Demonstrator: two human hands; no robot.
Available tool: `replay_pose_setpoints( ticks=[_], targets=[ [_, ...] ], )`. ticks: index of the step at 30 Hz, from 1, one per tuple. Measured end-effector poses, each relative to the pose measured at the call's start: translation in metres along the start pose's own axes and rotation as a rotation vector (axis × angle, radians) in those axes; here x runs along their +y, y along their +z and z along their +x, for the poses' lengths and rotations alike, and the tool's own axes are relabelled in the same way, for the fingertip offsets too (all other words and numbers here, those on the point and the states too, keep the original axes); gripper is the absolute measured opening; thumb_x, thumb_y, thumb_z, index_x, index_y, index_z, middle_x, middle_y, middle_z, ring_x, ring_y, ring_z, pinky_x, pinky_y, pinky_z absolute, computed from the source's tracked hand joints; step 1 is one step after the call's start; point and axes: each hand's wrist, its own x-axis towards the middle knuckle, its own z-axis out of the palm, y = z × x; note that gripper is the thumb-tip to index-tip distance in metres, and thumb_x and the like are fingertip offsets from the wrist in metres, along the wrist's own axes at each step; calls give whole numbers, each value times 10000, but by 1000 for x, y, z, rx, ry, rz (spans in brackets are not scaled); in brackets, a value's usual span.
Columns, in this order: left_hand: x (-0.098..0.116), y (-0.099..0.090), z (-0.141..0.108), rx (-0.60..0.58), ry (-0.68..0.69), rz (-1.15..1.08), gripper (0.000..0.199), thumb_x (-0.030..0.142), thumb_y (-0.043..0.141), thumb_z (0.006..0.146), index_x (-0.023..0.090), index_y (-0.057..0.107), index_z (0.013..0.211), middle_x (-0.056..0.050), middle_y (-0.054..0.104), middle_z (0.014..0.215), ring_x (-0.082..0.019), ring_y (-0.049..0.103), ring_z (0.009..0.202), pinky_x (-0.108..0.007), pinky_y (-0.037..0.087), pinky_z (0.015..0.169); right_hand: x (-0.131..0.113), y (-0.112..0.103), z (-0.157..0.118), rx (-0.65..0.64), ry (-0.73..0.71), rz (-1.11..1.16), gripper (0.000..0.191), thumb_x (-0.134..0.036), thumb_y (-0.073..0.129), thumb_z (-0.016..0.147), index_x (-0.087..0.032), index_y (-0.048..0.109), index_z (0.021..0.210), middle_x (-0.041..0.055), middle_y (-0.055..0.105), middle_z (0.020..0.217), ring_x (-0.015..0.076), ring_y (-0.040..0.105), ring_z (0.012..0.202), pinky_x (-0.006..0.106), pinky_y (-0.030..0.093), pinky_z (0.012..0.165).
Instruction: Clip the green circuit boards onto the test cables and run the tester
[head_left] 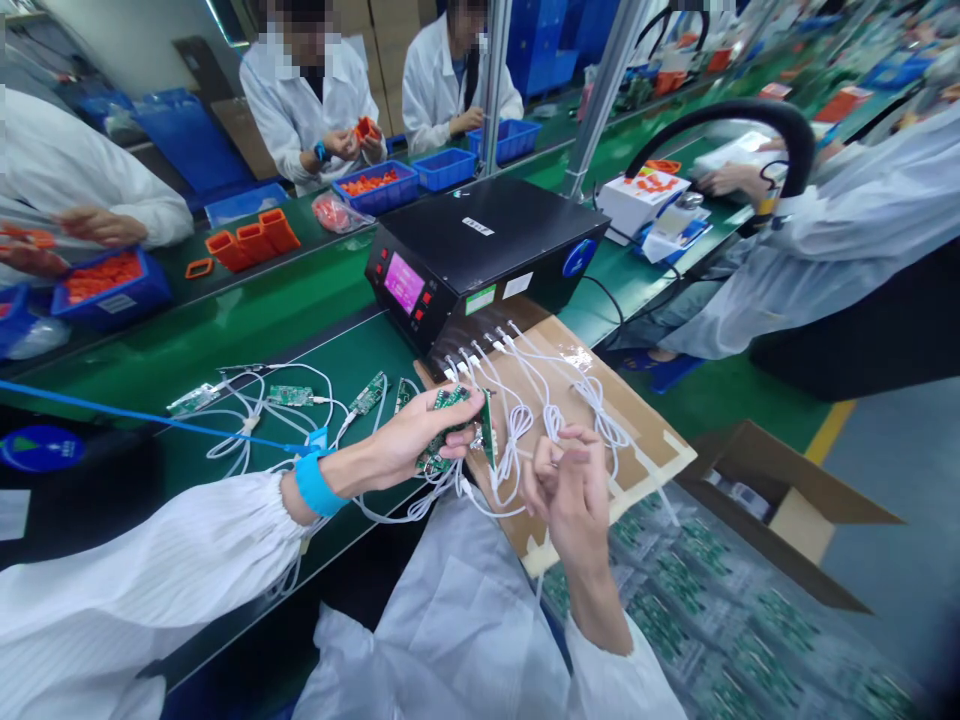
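Black box [487, 235]: matt dark casing, glossy screen [404, 284]. Surface [300, 350] green, smooth, slight sheen. Board under cables [592, 400]: brown cardboard look, tape at edges. Cables [519, 425] smooth white plastic. Bins [375, 197] blue plastic. Sleeves [150, 570] white cloth, wrinkled. Posts [604, 95] bare metal.

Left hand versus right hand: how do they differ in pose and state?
The left hand grips green circuit boards; the right hand is loosely curled above the cardboard sheet, no board visible in it. The left hand has a blue wristband; the right hand shows none. Both are bare and emerge from white sleeves.
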Motion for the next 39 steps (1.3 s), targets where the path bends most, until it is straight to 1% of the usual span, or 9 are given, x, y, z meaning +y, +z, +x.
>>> replay_pose_setpoints(
  ticks=[2,3,6,8,12,15,20,30,39],
  targets=[
    [-4,2,1,-23,-14,10,340,441,757,907,150,582,897,40,403,696,-50,334,575,-156,267,491,-1,9,8,-21,2,93,432,-751,462,964,-320,461,1000,-108,372,651,72,311,404,194,304,368],
    [-6,2,1,-32,-19,17,344,448,751,911,146,585,899,39,400,698,-50,333,579,-155,268,494,-1,14,11,-27,11,112,435,-751,461,963,-316,451,973,-99,378,672,77,319,426,194,302,370],
    [-11,4,2,-37,-50,35,366,474,743,911,140,594,910,43,388,692,-48,331,582,-151,278,508,1,22,16,-1,16,58,329,-588,587,986,-292,459,918,-91,418,700,73,353,463,187,321,381],
    [-12,4,2,-30,-67,46,377,486,745,907,141,592,908,49,376,677,-48,325,578,-150,283,514,3,24,18,34,-17,-21,276,-497,647,980,-275,497,914,-89,467,677,76,414,481,192,377,414],
    [-16,5,3,-26,-36,50,374,484,746,905,142,596,908,32,415,715,-51,323,597,-152,284,520,7,26,19,136,-139,-158,231,-446,688,960,-225,623,942,-35,624,696,120,615,635,252,539,623],
    [-20,5,3,-21,-11,45,363,472,761,892,143,608,903,18,434,753,-60,328,620,-159,289,523,6,28,19,182,-184,-228,237,-437,714,934,-203,703,967,6,697,790,144,670,720,287,571,713],
    [-26,7,4,23,-18,-5,349,423,815,842,141,624,920,18,430,776,-62,321,628,-166,289,524,3,33,17,206,-170,-292,250,-443,723,922,-197,741,958,24,714,812,159,670,722,303,581,712],
    [-29,5,2,51,-43,-61,434,442,887,753,145,601,890,39,422,756,-48,320,601,-170,291,525,9,31,18,175,-232,-337,210,-409,686,967,-205,727,935,22,668,891,138,627,774,274,546,748],
    [-29,6,0,53,-28,-10,427,441,860,788,150,551,839,34,412,761,-48,300,598,-182,260,510,9,31,17,131,-236,-399,248,-441,662,975,-207,711,910,33,645,886,154,602,776,283,534,722]
  ],
)
